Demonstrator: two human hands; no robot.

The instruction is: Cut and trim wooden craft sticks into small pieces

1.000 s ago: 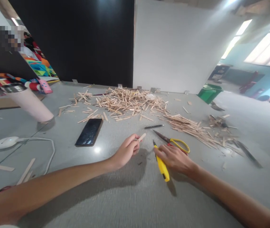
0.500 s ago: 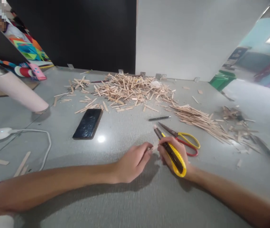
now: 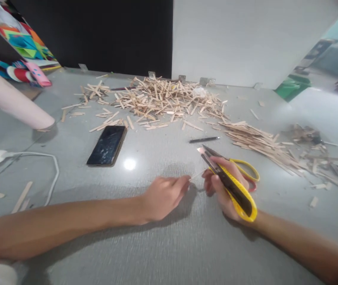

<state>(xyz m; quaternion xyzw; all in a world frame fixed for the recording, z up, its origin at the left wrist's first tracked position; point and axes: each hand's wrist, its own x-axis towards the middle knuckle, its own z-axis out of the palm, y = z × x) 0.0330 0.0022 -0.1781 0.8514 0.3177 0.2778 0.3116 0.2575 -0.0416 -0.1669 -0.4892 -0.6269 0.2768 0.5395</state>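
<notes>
1. The right hand [image 3: 226, 186] is closed around a yellow-and-black utility knife [image 3: 231, 184], a long plastic body with a short bare blade pointing far and left.
2. The left hand [image 3: 164, 196] pinches a thin, pale wooden stick piece [image 3: 197, 174] at its fingertips. The piece sits between the two hands, just near of the knife's blade end, and is too small and blurred to tell its full shape.
3. Yellow-handled scissors [image 3: 246, 170] lie on the tabletop [image 3: 169, 245] just behind the right hand, which hides part of their loops.
4. The tabletop is grey, smooth and faintly grained, with a bright glare spot near the phone [image 3: 107, 145], a flat dark slab with a cracked-looking screen.
5. A heap of flat wooden sticks [image 3: 163, 105] sprawls at the far middle; a tidier bundle of long sticks [image 3: 254, 140] runs off to the right, ending in blurred scraps.
6. A thin black pen [image 3: 204, 139] lies between the heap and the hands.
7. At the left, a pale pink cylinder [image 3: 11, 105] is cut off by the picture's edge, and a white cord [image 3: 42, 158] loops across the surface.
8. The near tabletop around the forearms is bare; black and white panels close the far edge.
</notes>
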